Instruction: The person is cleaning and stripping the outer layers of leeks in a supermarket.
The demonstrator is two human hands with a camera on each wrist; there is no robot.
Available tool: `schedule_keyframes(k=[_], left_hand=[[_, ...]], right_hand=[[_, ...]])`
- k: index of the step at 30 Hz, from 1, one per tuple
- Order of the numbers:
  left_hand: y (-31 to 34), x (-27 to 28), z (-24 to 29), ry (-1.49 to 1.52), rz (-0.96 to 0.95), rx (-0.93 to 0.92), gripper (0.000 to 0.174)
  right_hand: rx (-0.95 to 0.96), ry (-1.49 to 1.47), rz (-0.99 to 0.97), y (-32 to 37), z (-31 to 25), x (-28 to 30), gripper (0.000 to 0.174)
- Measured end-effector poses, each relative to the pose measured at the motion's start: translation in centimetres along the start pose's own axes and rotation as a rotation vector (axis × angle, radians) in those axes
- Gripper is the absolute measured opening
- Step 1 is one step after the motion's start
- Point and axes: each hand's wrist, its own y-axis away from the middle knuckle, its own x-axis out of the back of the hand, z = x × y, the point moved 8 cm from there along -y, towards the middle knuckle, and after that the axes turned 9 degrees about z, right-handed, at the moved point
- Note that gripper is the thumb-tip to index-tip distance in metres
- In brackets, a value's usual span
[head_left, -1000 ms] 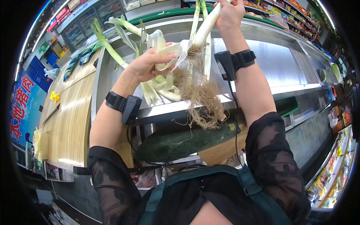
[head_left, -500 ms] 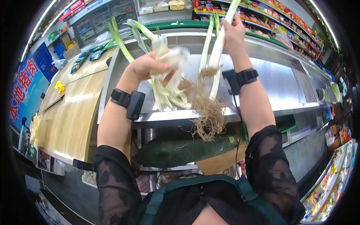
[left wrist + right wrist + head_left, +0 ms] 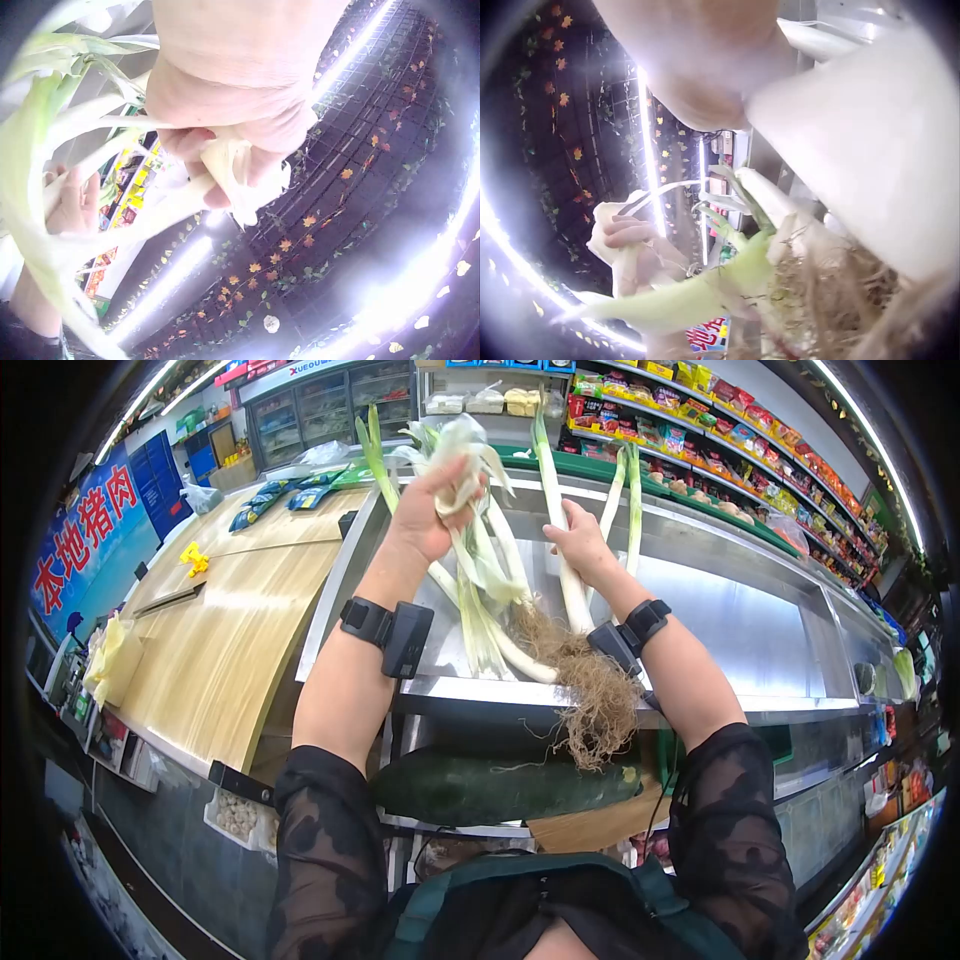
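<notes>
My left hand [image 3: 430,515] grips a bunch of limp, pale peeled leek leaves [image 3: 462,445], raised over the left part of the steel counter. In the left wrist view the leaf ends [image 3: 232,176] stick out between the curled fingers. My right hand [image 3: 580,550] holds a leek [image 3: 548,470] round its white stalk, the green top pointing away from me. Tangled brown roots [image 3: 600,705] hang over the counter's front edge. Other leeks [image 3: 632,510] lie to the right of that hand, and more leeks [image 3: 375,455] lie under and beside the left one.
The steel counter [image 3: 740,630] has a raised rim. A wooden board [image 3: 260,610] adjoins it on the left, with a yellow object [image 3: 193,560] on it. A large dark green gourd [image 3: 480,785] lies below the front edge. Stocked shelves [image 3: 690,420] stand behind.
My left hand has lifted the peeled leaves up and away from me. The right hand has come lower and nearer, setting the leek down among the others on the counter.
</notes>
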Motion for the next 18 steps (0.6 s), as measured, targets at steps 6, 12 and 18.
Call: schedule_keyframes(k=[6,12,18], left_hand=[[-3.1,7.0,-1.9,-0.283,0.392,-0.053,0.024],[-6.2,10.6,-7.9,-0.86,0.386,-0.151,0.036],[-1.4,5.0,-6.5,-0.747,0.406,0.019,0.044]], right_hand=[[0.548,0.39,0.073,1.6,-5.9,0.6,0.058],[0.013,-0.108,-0.62,5.6,-3.4,-4.8,0.069],[-0.294,-0.3,-0.539,4.3,-0.3,-5.1,0.047]])
